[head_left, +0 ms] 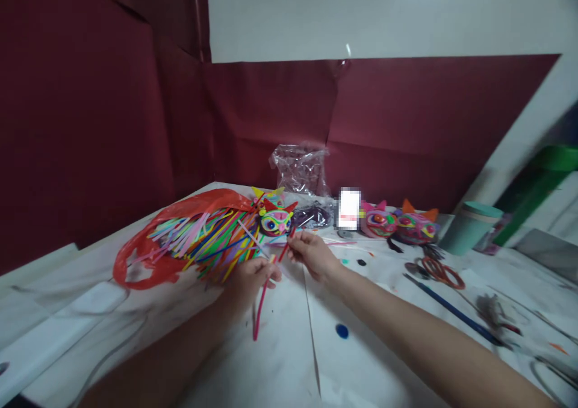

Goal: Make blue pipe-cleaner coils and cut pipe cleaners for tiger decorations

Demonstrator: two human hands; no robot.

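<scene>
A pinkish-red pipe cleaner (259,315) runs slantwise between my hands, its lower end hanging above the white table. My left hand (257,272) is closed around its middle. Higher up, my right hand (311,253) pinches a red upper part; whether this is the same stem or a second one I cannot tell. Just behind my hands sits a colourful animal-head ornament (276,221) with pointed ears and big eyes. Left of it, many coloured pipe cleaners (217,242) spill from a red plastic bag (135,269).
Two more animal-head ornaments (378,220) stand at the back right, beside a screen (349,209) and a teal cup (472,227). Orange-handled scissors (442,274) and a dark blue stick (451,309) lie at right. A white power strip (63,330) lies left; clear plastic (301,170) stands behind.
</scene>
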